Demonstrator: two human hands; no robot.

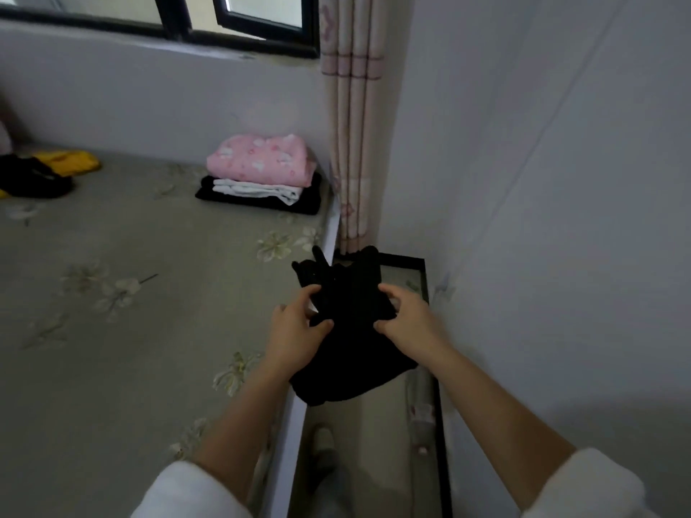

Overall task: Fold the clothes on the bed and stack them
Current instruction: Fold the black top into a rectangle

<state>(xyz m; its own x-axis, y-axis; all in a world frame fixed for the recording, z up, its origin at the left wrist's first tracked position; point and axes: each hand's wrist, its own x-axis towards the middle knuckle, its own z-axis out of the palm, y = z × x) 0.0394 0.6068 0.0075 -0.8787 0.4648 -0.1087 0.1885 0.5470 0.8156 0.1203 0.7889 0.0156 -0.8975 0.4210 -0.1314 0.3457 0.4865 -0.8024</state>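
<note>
— Black garment [351, 330] hangs bunched in our grip. Our left hand [295, 332] and right hand [405, 317] each pinch a side, probably so we can square it before folding.
— Where can we lay it?
— The bed [131, 330] edge runs under the grip, with open mattress left of it, the stack [261, 177] beyond, and the wall [542, 218] close on the right.

Floral-print bed [112, 330]: folded stack [261, 177] nr rt edge, loose black/yellow clothes [41, 177] far left.
</note>
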